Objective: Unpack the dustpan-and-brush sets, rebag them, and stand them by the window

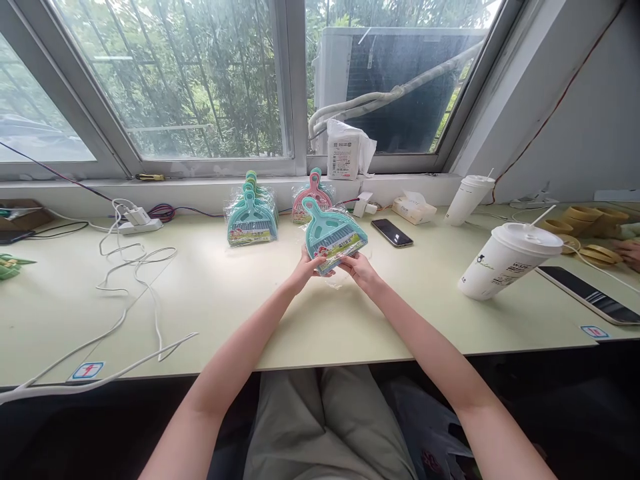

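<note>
Gripping a teal dustpan-and-brush set (336, 230) in clear wrap, both hands have it by the lower edge, out over the pale table (320, 330). L hand (303, 272) is curled round the lower left corner, thumb to the front, fingers mostly hidden behind; R hand (359, 268) pinches the lower right edge, thumb near the printed label, fingers bent under. No wide gap btwn thumb & fingers on either. The set is tilted, handle up & leaning left; can't tell if its bottom touches the tabletop.

Just behind it: a pink set (311, 198), also wrapped, near the wall. To the left, well apart from the hands — a row of teal sets (251, 220), handles up, one behind another. Dark phone (393, 233) lies flat to the right, w/ a tissue pack (414, 208) just beyond. Farther right: a big lidded cup (507, 260) w/ straw, a 2nd cup (469, 200) farther back, a tablet-like device (595, 295), yellowish tape rolls (583, 219), & part of another person's hand (627, 253) at the frame edge. White cables (123, 319) sprawl over the left side.
</note>
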The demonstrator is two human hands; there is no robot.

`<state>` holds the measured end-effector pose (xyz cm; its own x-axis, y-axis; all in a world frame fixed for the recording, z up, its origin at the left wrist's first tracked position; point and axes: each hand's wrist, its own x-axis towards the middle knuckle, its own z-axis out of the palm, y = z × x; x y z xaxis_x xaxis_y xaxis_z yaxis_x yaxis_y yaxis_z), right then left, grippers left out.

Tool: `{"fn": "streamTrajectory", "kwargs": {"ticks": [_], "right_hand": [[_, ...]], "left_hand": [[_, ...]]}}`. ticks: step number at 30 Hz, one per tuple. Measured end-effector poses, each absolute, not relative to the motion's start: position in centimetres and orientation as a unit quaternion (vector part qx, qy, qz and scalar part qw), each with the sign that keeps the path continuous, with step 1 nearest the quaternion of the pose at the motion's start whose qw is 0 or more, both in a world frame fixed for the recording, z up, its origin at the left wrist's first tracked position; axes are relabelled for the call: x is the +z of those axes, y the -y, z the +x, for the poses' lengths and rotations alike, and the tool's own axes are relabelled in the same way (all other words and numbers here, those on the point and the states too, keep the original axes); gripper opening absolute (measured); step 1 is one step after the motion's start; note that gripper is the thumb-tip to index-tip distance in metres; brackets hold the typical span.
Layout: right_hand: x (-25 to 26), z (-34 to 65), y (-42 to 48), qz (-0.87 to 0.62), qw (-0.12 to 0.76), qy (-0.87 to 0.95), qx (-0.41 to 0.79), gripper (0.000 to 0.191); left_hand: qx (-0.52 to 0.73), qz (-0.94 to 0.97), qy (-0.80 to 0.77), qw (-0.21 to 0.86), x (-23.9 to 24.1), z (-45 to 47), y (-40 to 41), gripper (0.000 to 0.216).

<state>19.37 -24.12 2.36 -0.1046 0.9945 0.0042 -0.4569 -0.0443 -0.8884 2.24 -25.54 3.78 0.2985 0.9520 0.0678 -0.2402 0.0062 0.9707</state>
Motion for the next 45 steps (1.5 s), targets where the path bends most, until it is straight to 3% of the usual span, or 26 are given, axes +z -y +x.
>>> {"fn": "streamTrajectory", "kwargs": {"ticks": [5, 9, 13, 17, 21, 31, 41, 45], "right_hand": [[3.0, 21.9, 23.1, -0.397, 0.473, 0.492, 0.614, 0.025], [4.0, 24.1, 22.9, -0.441, 0.542, 0.656, 0.285, 0.03], [4.3, 24.5, 23.3, -0.397, 0.451, 0.8, 0.004, 0.048], [3.8, 24.1, 23.1, -0.428, 0.473, 0.766, -0.08, 0.02], [3.3, 24.3, 22.3, -0.423, 0.528, 0.736, -0.024, 0.016], [1.0, 24.0, 21.2, -0.471, 0.53, 0.698, 0.099, 0.02], [1.0, 24.0, 21.1, -0.534, 0.471, 0.677, 0.185, 0.012], [0.7, 23.9, 21.3, -0.535, 0.46, 0.642, 0.301, 0.048]], "left_hand": [[0.507, 0.48, -0.347, 0.626, 4.0, 1.0, 24.5, 0.067], [0.533, 0.412, -0.347, 0.652, 4.2, -1.3, 23.1, 0.054], [0.533, 0.381, -0.343, 0.673, 4.4, -2.6, 22.6, 0.034], [0.469, 0.419, -0.354, 0.692, 4.3, -2.5, 22.9, 0.033], [0.387, 0.441, -0.378, 0.716, 4.0, -2.5, 22.8, 0.036], [0.358, 0.464, -0.41, 0.699, 2.8, -3.0, 22.0, 0.043], [0.323, 0.506, -0.447, 0.663, 3.3, -2.4, 22.4, 0.057], [0.315, 0.524, -0.448, 0.652, 3.6, -2.2, 22.8, 0.059]]}}
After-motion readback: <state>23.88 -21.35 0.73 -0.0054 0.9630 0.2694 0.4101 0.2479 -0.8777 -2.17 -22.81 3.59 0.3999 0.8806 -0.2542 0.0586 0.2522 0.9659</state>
